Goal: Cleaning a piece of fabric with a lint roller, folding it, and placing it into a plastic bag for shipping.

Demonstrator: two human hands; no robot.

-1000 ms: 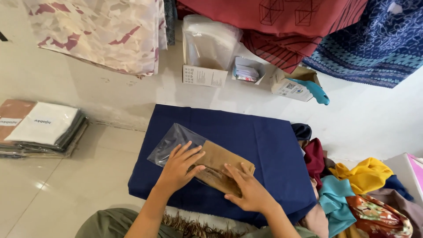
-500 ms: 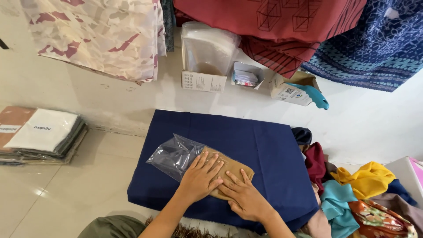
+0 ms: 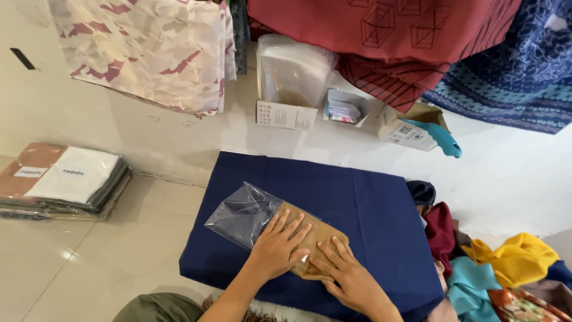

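Head view: since the earlier frame we have brought both palms closer together on the brown folded cloth (image 3: 310, 241). Left hand (image 3: 279, 249) and right hand (image 3: 348, 279) lie flat, fingers spread, gripping nothing. The cloth sits partly inside the clear plastic bag (image 3: 241, 216) on the navy cloth (image 3: 369, 209); sealing appears left. Its long axis runs diagonally, the bag's empty end toward upper left.

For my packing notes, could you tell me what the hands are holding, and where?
Neither grips anything: left hand and right hand press flat on the brown folded cloth half inside the clear plastic bag.
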